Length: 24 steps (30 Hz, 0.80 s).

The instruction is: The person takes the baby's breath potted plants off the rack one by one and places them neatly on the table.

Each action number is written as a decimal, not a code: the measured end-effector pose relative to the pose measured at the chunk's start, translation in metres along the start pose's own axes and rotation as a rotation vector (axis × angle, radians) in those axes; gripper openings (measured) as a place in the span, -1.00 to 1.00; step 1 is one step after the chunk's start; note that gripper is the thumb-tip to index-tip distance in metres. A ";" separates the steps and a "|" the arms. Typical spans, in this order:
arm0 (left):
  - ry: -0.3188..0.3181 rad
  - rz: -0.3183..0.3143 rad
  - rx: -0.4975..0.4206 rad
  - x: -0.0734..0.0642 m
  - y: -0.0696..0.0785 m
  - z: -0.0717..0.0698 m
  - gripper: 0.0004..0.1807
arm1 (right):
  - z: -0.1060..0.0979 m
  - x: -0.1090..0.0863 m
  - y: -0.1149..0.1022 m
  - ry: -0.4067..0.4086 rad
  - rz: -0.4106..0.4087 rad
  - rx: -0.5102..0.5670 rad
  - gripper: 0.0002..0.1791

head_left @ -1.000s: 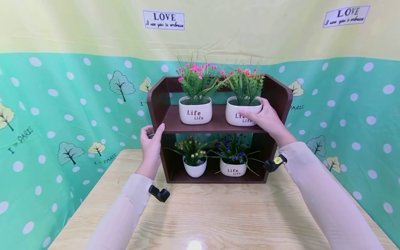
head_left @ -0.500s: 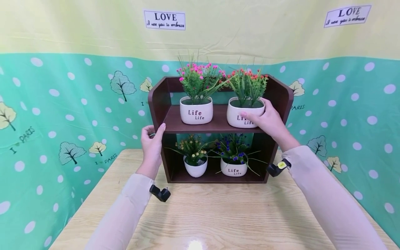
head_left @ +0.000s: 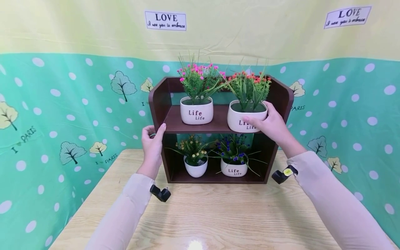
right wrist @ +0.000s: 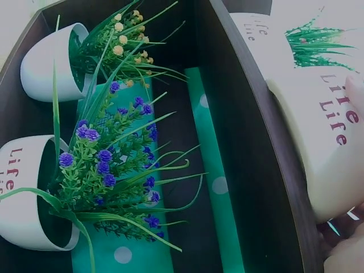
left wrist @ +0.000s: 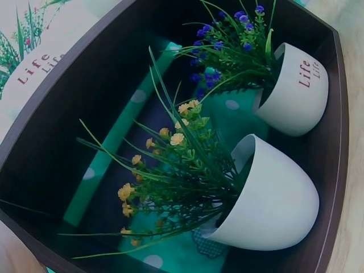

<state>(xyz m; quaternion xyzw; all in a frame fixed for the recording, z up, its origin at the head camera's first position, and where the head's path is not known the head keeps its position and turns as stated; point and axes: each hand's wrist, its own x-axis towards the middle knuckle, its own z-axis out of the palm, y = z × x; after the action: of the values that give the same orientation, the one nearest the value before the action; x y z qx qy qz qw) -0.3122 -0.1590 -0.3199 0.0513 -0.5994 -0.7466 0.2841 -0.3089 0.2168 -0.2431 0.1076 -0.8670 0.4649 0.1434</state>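
In the head view a dark brown two-tier shelf stands on the wooden table. My left hand grips its left side panel, thumb on the front edge of the upper board, other fingers partly hidden. At the upper right, my right hand grips a white "Life" flowerpot with red-orange flowers. Its thumb lies across the front, with fingers around the right side. That pot overlaps the upper board's front edge. Beside it sits a similar pot with pink flowers. The right wrist view shows the held pot close to the board.
On the lower tier stand a round white pot with yellow flowers and a "Life" pot with blue-purple flowers. Long leaves stick out past the shelf front. The wooden table extends in front; a patterned green curtain hangs behind.
My right hand has brought the red-orange-flowered pot toward me and slightly right, to the front edge of the upper board. My left hand stays on the shelf side.
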 end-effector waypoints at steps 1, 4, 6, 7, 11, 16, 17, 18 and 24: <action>0.001 0.002 0.002 0.000 0.000 0.000 -0.57 | 0.000 -0.001 0.000 0.000 -0.003 0.003 0.21; 0.003 0.004 0.004 0.000 0.000 0.000 -0.56 | -0.001 -0.006 -0.001 0.001 -0.012 0.004 0.19; 0.003 0.003 0.006 -0.001 0.001 0.001 -0.56 | -0.002 -0.010 -0.001 -0.003 -0.015 0.012 0.17; 0.003 0.002 0.005 -0.001 0.000 0.001 -0.56 | -0.003 -0.013 -0.001 -0.005 -0.010 0.017 0.17; -0.003 0.007 -0.004 -0.001 0.000 0.001 -0.57 | -0.008 -0.020 0.001 0.006 0.009 0.018 0.18; -0.005 0.015 -0.008 -0.001 0.000 0.001 -0.57 | -0.013 -0.027 -0.001 -0.012 0.020 -0.028 0.21; -0.003 0.014 -0.005 -0.001 0.001 0.001 -0.57 | -0.014 -0.028 -0.001 -0.017 0.012 -0.033 0.19; -0.002 0.015 -0.003 -0.001 0.001 0.000 -0.57 | -0.014 -0.029 -0.002 -0.021 0.007 -0.036 0.17; 0.000 0.014 0.003 -0.001 0.000 0.000 -0.57 | -0.016 -0.037 -0.002 -0.024 -0.012 -0.031 0.11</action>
<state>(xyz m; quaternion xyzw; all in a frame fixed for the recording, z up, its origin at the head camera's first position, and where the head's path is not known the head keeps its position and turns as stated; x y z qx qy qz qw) -0.3112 -0.1587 -0.3198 0.0473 -0.6008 -0.7437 0.2893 -0.2713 0.2311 -0.2464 0.1161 -0.8751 0.4493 0.1371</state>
